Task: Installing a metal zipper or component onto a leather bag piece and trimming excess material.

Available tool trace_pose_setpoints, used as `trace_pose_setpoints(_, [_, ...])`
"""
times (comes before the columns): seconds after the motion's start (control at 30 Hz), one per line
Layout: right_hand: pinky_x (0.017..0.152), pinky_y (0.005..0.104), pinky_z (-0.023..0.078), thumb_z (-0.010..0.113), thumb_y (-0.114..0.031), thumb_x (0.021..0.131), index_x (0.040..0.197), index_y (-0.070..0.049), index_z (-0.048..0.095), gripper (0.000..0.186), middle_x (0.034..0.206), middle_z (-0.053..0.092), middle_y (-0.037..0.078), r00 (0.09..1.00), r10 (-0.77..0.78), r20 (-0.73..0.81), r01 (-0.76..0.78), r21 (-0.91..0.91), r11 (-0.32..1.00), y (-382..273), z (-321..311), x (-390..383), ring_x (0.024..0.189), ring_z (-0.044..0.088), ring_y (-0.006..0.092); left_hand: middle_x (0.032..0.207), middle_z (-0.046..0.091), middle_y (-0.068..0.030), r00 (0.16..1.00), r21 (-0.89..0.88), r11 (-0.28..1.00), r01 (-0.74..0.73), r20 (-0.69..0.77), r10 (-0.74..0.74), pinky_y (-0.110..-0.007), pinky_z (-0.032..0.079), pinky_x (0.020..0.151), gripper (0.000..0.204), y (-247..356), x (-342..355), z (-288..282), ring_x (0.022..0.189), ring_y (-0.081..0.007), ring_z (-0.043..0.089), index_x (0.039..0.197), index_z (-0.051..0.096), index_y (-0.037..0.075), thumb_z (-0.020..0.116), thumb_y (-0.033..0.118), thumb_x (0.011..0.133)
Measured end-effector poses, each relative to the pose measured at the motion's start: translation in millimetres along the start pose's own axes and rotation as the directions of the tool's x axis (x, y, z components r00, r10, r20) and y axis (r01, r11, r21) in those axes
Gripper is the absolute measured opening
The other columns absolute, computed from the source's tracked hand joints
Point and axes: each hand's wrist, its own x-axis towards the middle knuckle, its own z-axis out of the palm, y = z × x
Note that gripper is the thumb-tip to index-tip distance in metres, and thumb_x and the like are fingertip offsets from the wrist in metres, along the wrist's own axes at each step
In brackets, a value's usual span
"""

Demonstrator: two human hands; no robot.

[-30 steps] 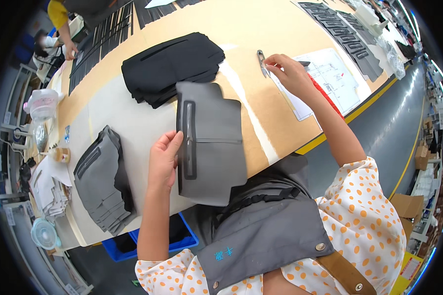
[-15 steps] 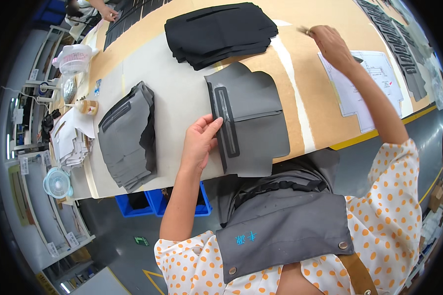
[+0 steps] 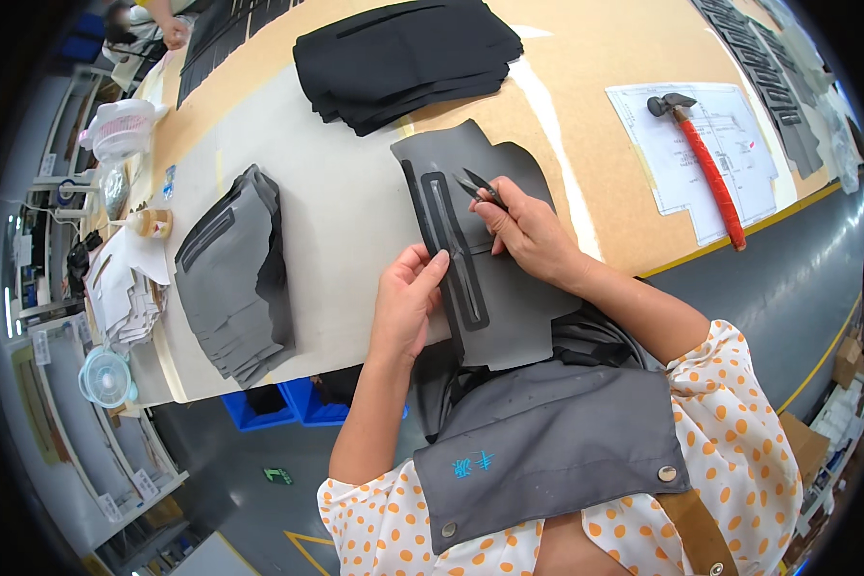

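Observation:
A grey fabric panel [image 3: 504, 317] with a long dark-framed slit lies at the table's near edge. My left hand [image 3: 408, 298] pinches its left side beside the slit. My right hand [image 3: 533, 235] is closed on small thread snips [image 3: 472, 184], their blades over the panel near the top of the slit. Left of it lies a stack of grey panels [image 3: 230, 288]; behind it, a pile of black pieces [image 3: 403, 62].
A red-handled hammer [image 3: 710, 173] lies on a pattern sheet [image 3: 638, 125] at the right. Paper sheets [image 3: 134, 288], a jar [image 3: 154, 223] and a pale blue fan [image 3: 106, 377] are at the left. A co-worker's hand [image 3: 175, 34] is at the far left. Blue bins [image 3: 259, 408] sit below the table.
My right hand has picked up the snips from the table's right side and moved left and down over the panel, uncovering the hammer. My left hand still holds the panel.

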Motion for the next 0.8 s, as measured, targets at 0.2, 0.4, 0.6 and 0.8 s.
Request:
trace_pose_setpoints(0.2, [0.063, 0.0354, 0.05, 0.056, -0.02, 0.109, 0.107, -0.002, 0.052, 0.018, 0.08, 0.059, 0.011, 0.997, -0.078, 0.02, 0.079, -0.074, 0.994, 1, 1, -2, 0.069, 0.06, 0.025, 0.103, 0.072, -0.0051, 0.992, -0.233, 0.97, 0.072, 0.121, -0.045, -0.031, 0.06, 0.079, 0.019, -3, -7, -5, 0.089, -0.0138, 0.071, 0.12, 0.063, 0.002, 0.063, 0.013, 0.104])
trace_pose_setpoints(0.4, [0.056, 0.0298, 0.047, 0.053, -0.02, 0.11, 0.109, -0.003, 0.054, 0.018, 0.077, 0.057, 0.005, 0.971, -0.237, 0.015, 0.236, -0.141, 0.961, 13, -2, 0, 0.059, 0.057, 0.0145, 0.101, 0.073, -0.0087, 0.975, -0.381, 0.913, 0.143, 0.213, -0.064, -0.035, 0.064, 0.079, 0.021, -3, -15, -4, 0.087, -0.0184, 0.074, 0.124, 0.061, 0.003, 0.06, 0.012, 0.105])
trace_pose_setpoints(0.6, [0.072, 0.0446, 0.048, 0.057, -0.019, 0.107, 0.107, -0.002, 0.053, 0.017, 0.088, 0.063, 0.018, 0.989, -0.132, 0.065, 0.139, -0.11, 0.984, 1, -1, -3, 0.082, 0.062, 0.0396, 0.102, 0.072, -0.0071, 0.972, -0.489, 0.858, 0.158, 0.228, -0.049, -0.036, 0.064, 0.079, 0.019, -17, -19, -8, 0.087, -0.0169, 0.073, 0.123, 0.06, 0.004, 0.06, 0.013, 0.106])
trace_pose_setpoints(0.8, [0.072, 0.03, 0.049, 0.057, -0.025, 0.109, 0.117, -0.004, 0.065, 0.024, 0.092, 0.061, 0.006, 0.986, -0.155, 0.063, 0.154, 0.032, 0.988, 4, -6, -7, 0.079, 0.057, 0.016, 0.102, 0.072, -0.0074, 0.988, -0.411, 0.902, 0.135, 0.119, -0.094, -0.035, 0.066, 0.08, 0.02, -10, -27, 3, 0.094, -0.0182, 0.075, 0.124, 0.059, 0.005, 0.059, 0.015, 0.107])
